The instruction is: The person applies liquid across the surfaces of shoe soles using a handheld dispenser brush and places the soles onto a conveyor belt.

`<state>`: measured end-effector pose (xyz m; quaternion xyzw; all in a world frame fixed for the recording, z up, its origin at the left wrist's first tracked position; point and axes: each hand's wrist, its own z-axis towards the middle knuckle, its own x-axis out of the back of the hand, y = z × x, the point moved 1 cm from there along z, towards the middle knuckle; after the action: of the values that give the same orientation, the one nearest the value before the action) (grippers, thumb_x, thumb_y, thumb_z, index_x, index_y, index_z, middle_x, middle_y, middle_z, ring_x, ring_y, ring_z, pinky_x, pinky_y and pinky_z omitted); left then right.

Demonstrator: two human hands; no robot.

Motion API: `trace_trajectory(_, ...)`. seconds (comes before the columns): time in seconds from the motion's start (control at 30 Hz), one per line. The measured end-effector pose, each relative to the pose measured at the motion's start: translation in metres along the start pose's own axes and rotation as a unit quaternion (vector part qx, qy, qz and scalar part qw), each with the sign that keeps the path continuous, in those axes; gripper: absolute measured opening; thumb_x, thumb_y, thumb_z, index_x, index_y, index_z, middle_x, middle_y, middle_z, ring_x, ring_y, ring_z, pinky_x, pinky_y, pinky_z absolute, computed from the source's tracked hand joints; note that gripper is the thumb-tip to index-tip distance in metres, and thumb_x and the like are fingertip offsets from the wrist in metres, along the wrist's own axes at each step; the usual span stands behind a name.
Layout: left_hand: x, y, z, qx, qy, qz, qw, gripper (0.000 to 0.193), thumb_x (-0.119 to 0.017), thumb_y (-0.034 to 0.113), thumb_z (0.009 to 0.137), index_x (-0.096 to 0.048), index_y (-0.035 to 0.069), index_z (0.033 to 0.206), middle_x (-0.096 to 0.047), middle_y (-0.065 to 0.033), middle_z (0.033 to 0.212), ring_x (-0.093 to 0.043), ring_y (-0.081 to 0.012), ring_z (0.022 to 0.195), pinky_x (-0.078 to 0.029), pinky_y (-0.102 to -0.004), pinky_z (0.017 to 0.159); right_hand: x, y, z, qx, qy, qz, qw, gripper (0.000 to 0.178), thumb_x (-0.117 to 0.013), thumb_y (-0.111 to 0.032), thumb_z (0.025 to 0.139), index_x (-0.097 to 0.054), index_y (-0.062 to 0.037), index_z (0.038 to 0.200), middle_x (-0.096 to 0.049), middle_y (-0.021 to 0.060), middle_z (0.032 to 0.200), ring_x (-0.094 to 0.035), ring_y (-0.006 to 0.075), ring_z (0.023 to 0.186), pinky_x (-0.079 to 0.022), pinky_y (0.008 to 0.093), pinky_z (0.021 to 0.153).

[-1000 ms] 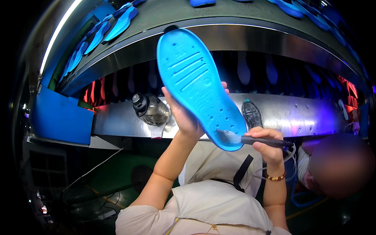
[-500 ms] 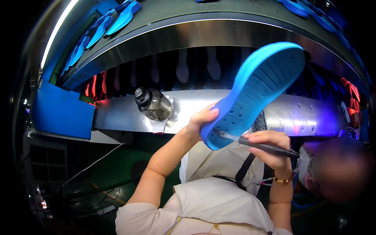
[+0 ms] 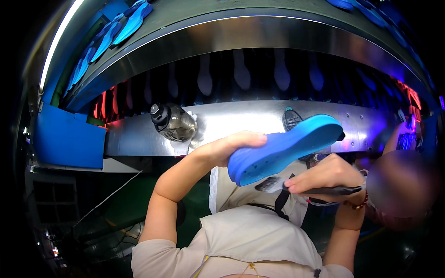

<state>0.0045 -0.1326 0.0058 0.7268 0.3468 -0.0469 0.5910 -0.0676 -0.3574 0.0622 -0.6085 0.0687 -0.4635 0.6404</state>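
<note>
Lowered and tipped flatter since before, blue sole (image 3: 287, 148) is gripped by closed left hand (image 3: 232, 146). Brush (image 3: 278, 184) is pinched in closed right hand (image 3: 324, 176); strokes are best kept light along the edge.

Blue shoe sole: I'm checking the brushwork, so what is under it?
Under the blue shoe sole, the right hand holds a brush at its heel end. The sole hides most left hand fingers.
</note>
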Motion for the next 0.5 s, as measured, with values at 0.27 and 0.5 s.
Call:
trace_trajectory(0.27,0.009,-0.003,-0.006,0.013,0.017,-0.016,1.0,0.06,-0.048,0.034,0.081,-0.04,-0.004,0.126,-0.052,-0.0186,0.118,-0.053,-0.0237,0.103,-0.04,-0.0322,0.091,0.013,0.002,-0.003,-0.003,-0.047,-0.136,0.99,0.016,-0.068,-0.003,0.07,-0.065,-0.005,0.086,-0.066,0.011,0.09,-0.065,0.021,0.079,-0.053,0.0272,0.065)
trace_trajectory(0.5,0.015,0.006,-0.02,-0.044,0.052,-0.027,0.997,0.06,-0.047,0.039,0.083,-0.042,-0.005,0.124,-0.051,-0.0202,0.117,-0.054,-0.0242,0.1,-0.041,-0.0333,0.088,0.013,0.023,-0.011,-0.015,0.034,-0.051,0.998,0.019,-0.067,0.002,0.069,-0.065,-0.0025,0.087,-0.065,0.0135,0.091,-0.065,0.0235,0.082,-0.052,0.0284,0.072)
